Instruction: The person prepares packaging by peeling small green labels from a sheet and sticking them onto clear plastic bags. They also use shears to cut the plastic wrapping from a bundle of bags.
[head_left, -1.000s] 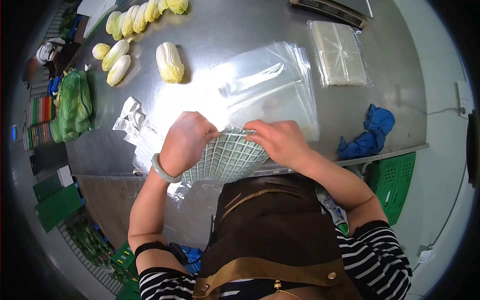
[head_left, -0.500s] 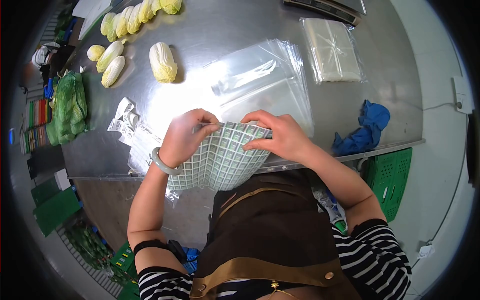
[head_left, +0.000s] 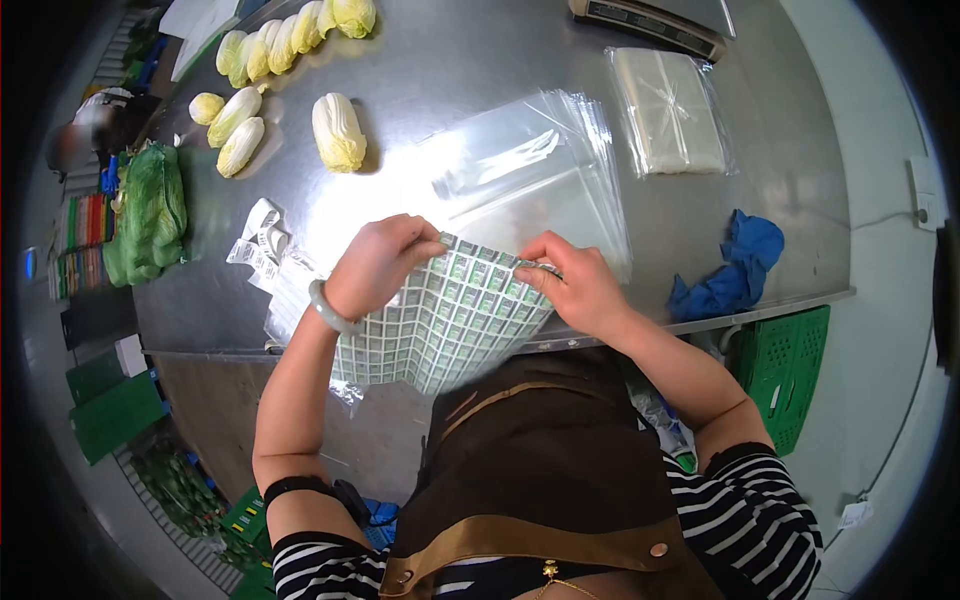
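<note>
Between my hands hangs a sheet of small green-and-white labels, bent along its middle and drooping over the table's front edge. My left hand pinches its upper left part between thumb and fingers. At the upper right corner, my right hand grips the sheet's edge, thumb on the printed face. Just beyond the sheet, clear plastic bags lie in a loose, fanned stack. Left of my left hand are a curled strip of white printed labels and more white paper, partly hidden by my forearm.
Several napa cabbages lie on the steel table. A wrapped pack of bags, a scale and a crumpled blue cloth or glove are to the right. Green net sacks stand left, near another person. A green crate sits below.
My right hand has shifted slightly right and down, its fingers now closed tighter on the sheet's corner. The sheet is spread wider. The whole view has shifted slightly.
</note>
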